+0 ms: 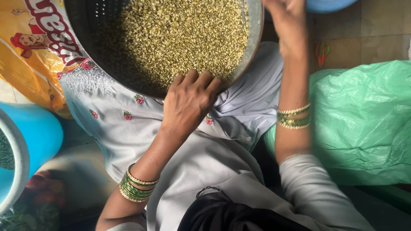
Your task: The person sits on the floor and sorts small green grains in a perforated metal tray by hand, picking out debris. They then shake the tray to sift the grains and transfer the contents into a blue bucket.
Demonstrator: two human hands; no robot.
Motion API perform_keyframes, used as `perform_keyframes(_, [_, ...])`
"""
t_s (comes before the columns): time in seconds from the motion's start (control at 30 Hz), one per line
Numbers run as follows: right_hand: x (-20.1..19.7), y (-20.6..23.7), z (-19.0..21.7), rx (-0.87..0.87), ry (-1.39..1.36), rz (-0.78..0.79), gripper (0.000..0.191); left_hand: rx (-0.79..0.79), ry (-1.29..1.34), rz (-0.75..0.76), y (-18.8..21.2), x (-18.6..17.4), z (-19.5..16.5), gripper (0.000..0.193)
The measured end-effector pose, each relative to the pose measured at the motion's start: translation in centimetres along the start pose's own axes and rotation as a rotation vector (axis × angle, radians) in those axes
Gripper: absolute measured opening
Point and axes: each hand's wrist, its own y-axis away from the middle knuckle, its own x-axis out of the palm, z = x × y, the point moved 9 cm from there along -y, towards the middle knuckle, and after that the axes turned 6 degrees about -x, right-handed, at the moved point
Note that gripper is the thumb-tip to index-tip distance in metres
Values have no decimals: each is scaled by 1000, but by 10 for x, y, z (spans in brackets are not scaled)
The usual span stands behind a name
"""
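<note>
Presently the left hand grips the near rim of the perforated metal sieve, fingers curled over its edge. The right hand reaches past the sieve's far-right rim; its grasp cannot be told. Split green lentils fill the sieve. Sifting appears underway; continuing calls for steady two-handed support. A green plastic bag lies right of the sieve.

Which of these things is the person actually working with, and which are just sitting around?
In use:
- metal sieve bowl, gripped at its near rim by the left hand
- greenish split grains inside it
- right hand, raised at the far rim

Lying about:
- green plastic bag
- yellow printed sack
- blue tub
</note>
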Motion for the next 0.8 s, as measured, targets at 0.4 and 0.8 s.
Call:
perform_keyframes(0.4, [44,60,-15,244,-579,-205,64,4,-71,-52,7,10,-16,7])
perform_keyframes(0.8, [59,68,-43,365,-796,-321,19,-12,-41,12,11,6,-24,24])
